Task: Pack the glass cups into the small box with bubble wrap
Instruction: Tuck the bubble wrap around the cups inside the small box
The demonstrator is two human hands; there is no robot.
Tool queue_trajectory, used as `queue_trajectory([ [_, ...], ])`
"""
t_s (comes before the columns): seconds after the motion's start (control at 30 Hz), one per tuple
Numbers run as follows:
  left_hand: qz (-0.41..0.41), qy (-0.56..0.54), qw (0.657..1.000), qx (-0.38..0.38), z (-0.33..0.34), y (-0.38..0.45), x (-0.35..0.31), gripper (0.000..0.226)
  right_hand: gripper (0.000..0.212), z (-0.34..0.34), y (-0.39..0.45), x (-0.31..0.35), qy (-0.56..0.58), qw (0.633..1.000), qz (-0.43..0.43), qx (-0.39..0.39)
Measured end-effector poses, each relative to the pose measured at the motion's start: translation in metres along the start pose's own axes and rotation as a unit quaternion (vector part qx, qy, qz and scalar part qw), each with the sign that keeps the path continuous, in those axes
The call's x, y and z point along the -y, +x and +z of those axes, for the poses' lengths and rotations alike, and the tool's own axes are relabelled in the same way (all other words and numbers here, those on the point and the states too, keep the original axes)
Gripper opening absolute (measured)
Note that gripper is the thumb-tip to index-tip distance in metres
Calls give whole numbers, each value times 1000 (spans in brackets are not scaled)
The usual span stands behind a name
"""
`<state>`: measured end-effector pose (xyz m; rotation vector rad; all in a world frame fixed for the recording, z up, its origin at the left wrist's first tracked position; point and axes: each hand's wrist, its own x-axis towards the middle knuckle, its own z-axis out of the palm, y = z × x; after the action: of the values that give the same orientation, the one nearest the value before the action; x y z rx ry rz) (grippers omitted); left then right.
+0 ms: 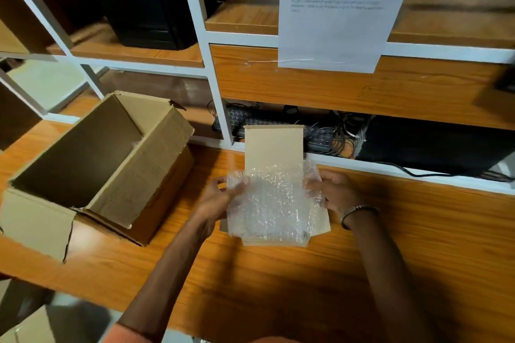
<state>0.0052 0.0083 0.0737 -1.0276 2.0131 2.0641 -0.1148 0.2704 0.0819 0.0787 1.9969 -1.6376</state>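
Note:
A sheet of clear bubble wrap (pixel 271 200) lies over the small flat cardboard box (pixel 273 145), whose lid stands open at the back, in the middle of the wooden table (pixel 390 245). My left hand (pixel 216 200) pinches the wrap's left edge. At the wrap's right edge, my right hand (pixel 333 192) grips the sheet with curled fingers. No glass cup is in sight; the wrap hides the inside of the small box.
A large open cardboard box (pixel 97 164) stands at the left of the table, flaps out. Behind the table are white-framed shelves with a keyboard (pixel 250 120), cables and black computer cases (pixel 434 145). A printed paper sheet (pixel 337 11) hangs above.

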Motion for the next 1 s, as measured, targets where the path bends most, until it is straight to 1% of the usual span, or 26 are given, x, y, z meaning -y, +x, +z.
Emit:
queue_trajectory([
  [0.07, 16, 16, 1000, 3, 1, 3, 3, 67, 35, 6, 2, -3, -55, 998, -5, -40],
  [0.1, 26, 20, 999, -3, 0, 5, 4, 67, 43, 7, 3, -5, -89, 993, -15, -72],
  [0.17, 42, 19, 999, -14, -1, 8, 5, 61, 46, 7, 4, -5, -135, 982, -41, -123],
  [0.23, 54, 17, 998, -17, 0, 10, 5, 59, 47, 5, 5, -4, -157, 976, -65, -137],
  [0.3, 70, 43, 996, -24, 3, 13, 7, 63, 49, 4, 5, -2, -206, 963, -92, -145],
  [0.37, 85, 95, 991, -40, 5, 16, 10, 70, 55, 6, 6, -3, -296, 937, -100, -155],
  [0.43, 100, 148, 983, -47, 4, 19, 15, 79, 59, 9, 5, -4, -379, 906, -87, -165],
  [0.47, 111, 174, 977, -47, 3, 19, 18, 82, 63, 10, 4, -4, -421, 887, -76, -173],
  [0.53, 143, 227, 962, -59, 5, 18, 22, 88, 70, 13, -1, -3, -513, 835, -67, -189],
  [0.57, 163, 263, 948, -78, 6, 18, 24, 90, 69, 15, -4, -2, -550, 810, -72, -191],
  [0.6, 190, 304, 928, -99, 7, 17, 25, 91, 64, 18, -7, 0, -575, 793, -81, -184],
  [0.63, 220, 348, 904, -116, 8, 16, 25, 91, 60, 22, -10, 1, -590, 786, -90, -161],
  [0.67, 258, 390, 876, -118, 9, 16, 24, 90, 59, 26, -11, 2, -598, 785, -98, -126],
  [0.7, 291, 430, 849, -96, 10, 16, 22, 88, 60, 31, -11, 0, -604, 786, -101, -85],
  [0.77, 323, 518, 792, -6, 11, 18, 19, 89, 64, 39, -9, -3, -622, 776, -102, -18],
  [0.8, 321, 569, 756, 32, 11, 20, 19, 93, 67, 43, -7, -7, -640, 762, -102, 6],
  [0.87, 295, 655, 692, 72, 12, 26, 21, 101, 73, 47, -2, -14, -666, 739, -93, 36],
  [0.93, 276, 705, 647, 90, 12, 32, 24, 108, 77, 47, 2, -18, -680, 726, -89, 47],
  [1.0, 268, 738, 611, 100, 13, 37, 27, 109, 80, 47, 5, -22, -696, 710, -100, 49],
])
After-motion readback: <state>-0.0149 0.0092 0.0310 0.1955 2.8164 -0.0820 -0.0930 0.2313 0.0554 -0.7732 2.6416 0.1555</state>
